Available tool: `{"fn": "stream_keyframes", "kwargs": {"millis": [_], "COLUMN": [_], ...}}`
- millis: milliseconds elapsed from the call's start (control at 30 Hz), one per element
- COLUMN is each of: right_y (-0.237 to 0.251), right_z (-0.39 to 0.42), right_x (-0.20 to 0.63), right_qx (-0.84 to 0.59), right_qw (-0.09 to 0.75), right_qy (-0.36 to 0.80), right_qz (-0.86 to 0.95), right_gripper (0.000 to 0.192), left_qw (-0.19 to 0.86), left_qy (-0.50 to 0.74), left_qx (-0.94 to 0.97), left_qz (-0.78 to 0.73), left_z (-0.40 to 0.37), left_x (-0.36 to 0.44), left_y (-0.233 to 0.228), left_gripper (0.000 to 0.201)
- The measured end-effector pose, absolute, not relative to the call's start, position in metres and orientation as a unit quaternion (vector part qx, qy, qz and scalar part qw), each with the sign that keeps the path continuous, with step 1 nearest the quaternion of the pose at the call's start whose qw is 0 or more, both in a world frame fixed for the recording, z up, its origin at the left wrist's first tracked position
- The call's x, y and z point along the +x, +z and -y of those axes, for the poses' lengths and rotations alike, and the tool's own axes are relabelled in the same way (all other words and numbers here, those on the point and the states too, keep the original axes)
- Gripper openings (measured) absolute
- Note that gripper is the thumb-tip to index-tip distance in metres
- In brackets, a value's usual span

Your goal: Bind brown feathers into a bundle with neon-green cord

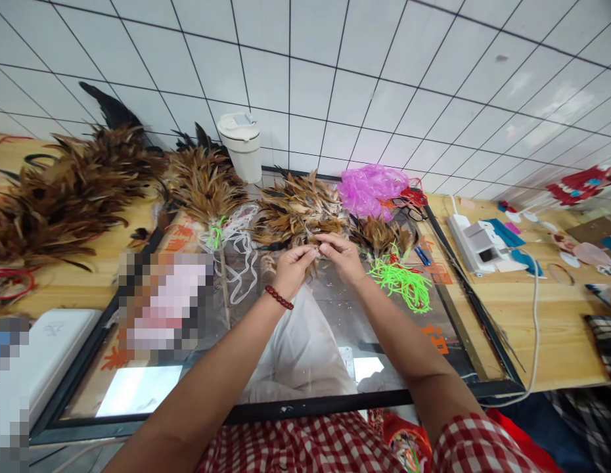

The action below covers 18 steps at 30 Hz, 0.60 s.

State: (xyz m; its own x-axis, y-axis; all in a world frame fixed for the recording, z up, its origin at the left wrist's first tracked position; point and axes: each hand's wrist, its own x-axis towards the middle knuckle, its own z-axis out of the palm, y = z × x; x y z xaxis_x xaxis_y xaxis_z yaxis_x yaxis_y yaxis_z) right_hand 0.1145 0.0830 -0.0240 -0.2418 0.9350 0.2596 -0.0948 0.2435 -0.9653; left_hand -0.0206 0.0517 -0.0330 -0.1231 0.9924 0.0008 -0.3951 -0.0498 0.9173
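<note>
My left hand [292, 266] and my right hand [341, 256] meet fingertip to fingertip at the middle of a glass-topped table [335, 341]. Both pinch the lower edge of a heap of brown and tan feathers [298, 209] lying just beyond them. A red bead bracelet [278, 297] circles my left wrist. A tangle of neon green cord [401, 281] lies right of my right hand. White cord [239, 253] loops to the left of my left hand, next to a feather bundle tied in green [204, 187].
Big piles of dark brown feathers [64, 190] cover the wooden bench at left. A white lidded cup [244, 144] stands against the tiled wall. A pink plastic bag [369, 189], a white power strip [470, 246] with cable and small craft bits sit right.
</note>
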Motion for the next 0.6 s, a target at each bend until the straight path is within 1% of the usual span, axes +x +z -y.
{"fn": "stream_keyframes", "kwargs": {"millis": [67, 167, 400, 500, 600], "right_y": [-0.0242, -0.0245, -0.0229, -0.0216, -0.0238], "right_z": [-0.0844, -0.0857, -0.0855, -0.0863, -0.0902], "right_x": [0.1169, 0.1185, 0.1154, 0.1161, 0.1213], "right_qx": [-0.336, -0.324, -0.344, -0.358, -0.402], "right_qw": [0.485, 0.469, 0.505, 0.503, 0.517], "right_qy": [0.506, 0.488, 0.436, 0.404, 0.351], "right_qz": [0.629, 0.661, 0.661, 0.674, 0.669], "right_gripper": [0.027, 0.025, 0.028, 0.025, 0.025], "left_qw": [0.563, 0.563, 0.55, 0.541, 0.568], "left_qy": [0.61, 0.595, 0.584, 0.59, 0.625], "left_qx": [0.37, 0.392, 0.416, 0.424, 0.358], "left_qz": [-0.417, -0.418, -0.429, -0.423, -0.398], "left_z": [-0.0509, -0.0504, -0.051, -0.051, -0.0518], "left_x": [-0.0217, -0.0234, -0.0215, -0.0205, -0.0207], "left_y": [-0.0324, -0.0312, -0.0305, -0.0298, -0.0282], "left_gripper": [0.017, 0.017, 0.021, 0.02, 0.023]}}
